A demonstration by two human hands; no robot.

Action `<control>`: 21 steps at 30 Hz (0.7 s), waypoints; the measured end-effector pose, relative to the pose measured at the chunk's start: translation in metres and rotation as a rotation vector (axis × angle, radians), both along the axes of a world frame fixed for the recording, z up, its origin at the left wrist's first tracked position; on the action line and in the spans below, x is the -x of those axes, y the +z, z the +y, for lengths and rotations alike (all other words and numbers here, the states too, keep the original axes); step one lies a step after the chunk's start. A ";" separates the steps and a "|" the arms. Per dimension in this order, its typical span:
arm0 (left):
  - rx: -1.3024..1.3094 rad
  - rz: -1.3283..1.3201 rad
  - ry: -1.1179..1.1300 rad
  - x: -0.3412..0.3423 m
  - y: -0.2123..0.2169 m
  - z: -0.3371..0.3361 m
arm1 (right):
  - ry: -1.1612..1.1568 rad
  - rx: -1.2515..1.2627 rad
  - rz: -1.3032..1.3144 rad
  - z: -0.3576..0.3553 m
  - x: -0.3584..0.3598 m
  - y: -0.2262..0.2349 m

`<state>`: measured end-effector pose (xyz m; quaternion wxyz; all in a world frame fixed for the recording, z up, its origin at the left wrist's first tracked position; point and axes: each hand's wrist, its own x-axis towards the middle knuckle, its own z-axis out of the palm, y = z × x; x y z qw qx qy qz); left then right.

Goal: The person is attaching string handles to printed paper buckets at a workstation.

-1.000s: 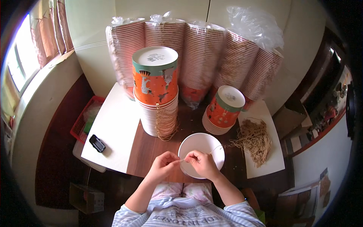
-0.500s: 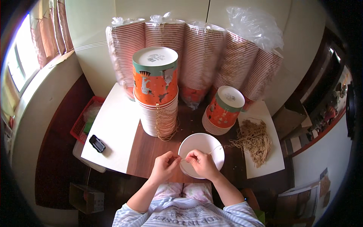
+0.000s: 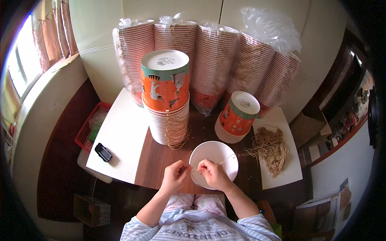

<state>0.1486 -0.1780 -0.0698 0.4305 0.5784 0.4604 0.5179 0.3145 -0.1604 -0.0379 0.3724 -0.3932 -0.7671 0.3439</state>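
Observation:
A white paper bucket (image 3: 213,151) stands upright at the near edge of the brown table, its round mouth facing up. Above its near left rim, my left hand (image 3: 175,176) pinches a thin tan cord. My right hand (image 3: 215,176) grips the same cord a short way to the right, over the bucket's mouth, with the fingers closed. From there the cord (image 3: 227,158) crosses the mouth and far right rim to a tangled heap of tan cord (image 3: 270,151). Part of the bucket is hidden behind my right hand. Whether the cord is knotted cannot be made out.
An upturned stack of orange and green paper buckets (image 3: 165,90) stands left of centre, cord strands hanging on it. A shorter stack (image 3: 238,114) is at right. Plastic-wrapped bucket stacks (image 3: 213,60) line the back. A small black tray (image 3: 103,152) lies on the left white board (image 3: 120,136).
Both hands keep almost the same place, with only slight shifts of the fingers on the cord. The bucket has barely moved.

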 end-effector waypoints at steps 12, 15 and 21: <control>-0.040 -0.081 0.000 0.009 -0.012 -0.007 | -0.056 -0.148 -0.118 -0.017 0.001 0.011; -0.111 -0.099 0.028 0.011 -0.022 -0.009 | -0.046 -0.189 -0.182 -0.022 0.003 0.014; -0.263 0.208 0.052 0.013 0.002 -0.018 | -0.061 -0.193 -0.190 -0.021 0.005 0.014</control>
